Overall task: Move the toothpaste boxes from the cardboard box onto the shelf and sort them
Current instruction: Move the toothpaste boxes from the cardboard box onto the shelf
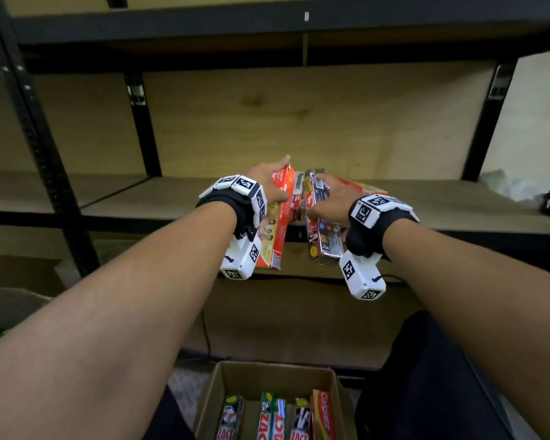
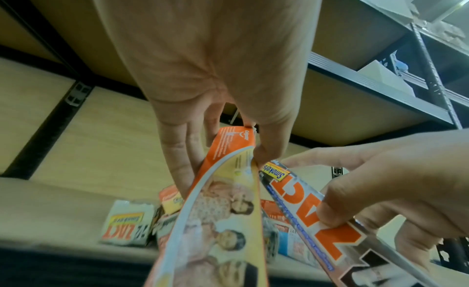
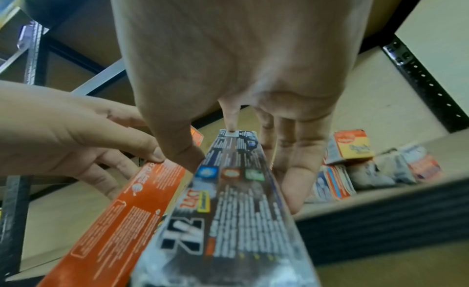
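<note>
My left hand (image 1: 275, 182) grips an orange-red Colgate toothpaste box (image 1: 277, 223), thumb on one side and fingers on the other (image 2: 223, 201). My right hand (image 1: 332, 198) grips a silver-black Zact Smokers box (image 1: 323, 236), seen lengthwise in the right wrist view (image 3: 236, 221). Both boxes are held side by side above the front edge of the wooden shelf (image 1: 442, 204). Several toothpaste boxes (image 2: 127, 229) lie on the shelf behind the hands (image 3: 355, 165). Below, the open cardboard box (image 1: 216, 392) holds several more upright boxes (image 1: 273, 420).
Black metal uprights (image 1: 45, 154) frame the shelf bays, and a higher shelf board (image 1: 267, 23) runs overhead. Bare shelf surface stretches left (image 1: 61, 192) and right of the hands. My dark-clothed leg (image 1: 432, 376) is beside the cardboard box.
</note>
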`<state>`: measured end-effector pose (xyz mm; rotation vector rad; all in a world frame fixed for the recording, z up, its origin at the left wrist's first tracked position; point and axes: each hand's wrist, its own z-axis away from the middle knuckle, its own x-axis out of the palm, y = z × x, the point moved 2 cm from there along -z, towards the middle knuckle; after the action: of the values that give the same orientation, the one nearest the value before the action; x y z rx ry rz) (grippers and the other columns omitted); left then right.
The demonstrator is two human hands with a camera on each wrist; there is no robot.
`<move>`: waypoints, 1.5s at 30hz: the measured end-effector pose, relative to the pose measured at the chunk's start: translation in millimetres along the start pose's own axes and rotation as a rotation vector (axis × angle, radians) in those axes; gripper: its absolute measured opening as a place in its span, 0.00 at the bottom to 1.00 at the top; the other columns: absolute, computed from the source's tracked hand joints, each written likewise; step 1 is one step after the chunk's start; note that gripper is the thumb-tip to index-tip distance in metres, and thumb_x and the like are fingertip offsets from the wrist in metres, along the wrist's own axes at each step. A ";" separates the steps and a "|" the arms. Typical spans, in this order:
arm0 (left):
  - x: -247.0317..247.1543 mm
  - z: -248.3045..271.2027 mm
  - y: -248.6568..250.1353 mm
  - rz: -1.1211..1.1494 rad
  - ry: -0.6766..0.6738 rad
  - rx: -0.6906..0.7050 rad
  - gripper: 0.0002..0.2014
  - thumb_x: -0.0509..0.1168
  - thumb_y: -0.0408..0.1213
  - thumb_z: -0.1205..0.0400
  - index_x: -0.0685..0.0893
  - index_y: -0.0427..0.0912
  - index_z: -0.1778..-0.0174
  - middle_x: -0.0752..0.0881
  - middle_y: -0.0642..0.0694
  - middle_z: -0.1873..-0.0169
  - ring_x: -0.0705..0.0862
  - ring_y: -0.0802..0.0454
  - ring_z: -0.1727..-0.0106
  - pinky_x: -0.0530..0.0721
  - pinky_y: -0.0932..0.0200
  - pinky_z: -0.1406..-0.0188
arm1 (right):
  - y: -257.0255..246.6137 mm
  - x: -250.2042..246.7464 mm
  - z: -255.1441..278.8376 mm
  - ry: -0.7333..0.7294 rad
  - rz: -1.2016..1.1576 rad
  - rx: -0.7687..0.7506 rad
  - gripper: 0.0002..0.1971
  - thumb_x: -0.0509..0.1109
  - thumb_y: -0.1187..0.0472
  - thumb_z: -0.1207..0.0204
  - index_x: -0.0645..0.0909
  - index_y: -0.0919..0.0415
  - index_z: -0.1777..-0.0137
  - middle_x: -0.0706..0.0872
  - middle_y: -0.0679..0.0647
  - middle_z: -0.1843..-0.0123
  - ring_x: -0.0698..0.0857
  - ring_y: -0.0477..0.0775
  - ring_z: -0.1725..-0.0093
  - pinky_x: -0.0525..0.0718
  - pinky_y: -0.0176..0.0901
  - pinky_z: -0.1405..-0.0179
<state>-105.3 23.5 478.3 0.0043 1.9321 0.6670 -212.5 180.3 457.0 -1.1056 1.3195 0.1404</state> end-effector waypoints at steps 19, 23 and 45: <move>2.4 -200.7 -34.9 -0.151 -0.009 -0.140 0.20 0.70 0.46 0.24 0.86 0.57 0.35 0.85 0.56 0.35 0.85 0.49 0.39 0.83 0.55 0.37 | 4.9 -19.9 -175.9 0.054 0.174 0.130 0.35 0.75 0.42 0.33 0.70 0.55 0.29 0.83 0.56 0.41 0.84 0.59 0.51 0.83 0.42 0.60; 41.7 -272.7 -91.4 -0.217 -0.104 -0.212 0.08 0.74 0.55 0.37 0.88 0.73 0.63 0.89 0.69 0.57 0.89 0.58 0.58 0.88 0.58 0.52 | 2.2 -11.0 -190.7 0.017 0.257 0.101 0.35 0.75 0.36 0.37 0.75 0.54 0.33 0.84 0.55 0.40 0.85 0.58 0.50 0.88 0.47 0.55; -3.4 -119.8 -21.5 -0.084 -0.140 -0.097 0.07 0.66 0.39 0.19 0.89 0.45 0.55 0.89 0.45 0.60 0.83 0.51 0.69 0.89 0.58 0.61 | -23.8 -19.3 -98.5 -0.098 0.392 0.022 0.29 0.60 0.38 0.17 0.76 0.58 0.25 0.82 0.58 0.30 0.86 0.62 0.40 0.84 0.51 0.37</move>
<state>-198.5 -49.2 507.5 -0.0883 1.7544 0.6849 -271.6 107.9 500.7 -0.8008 1.4325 0.4629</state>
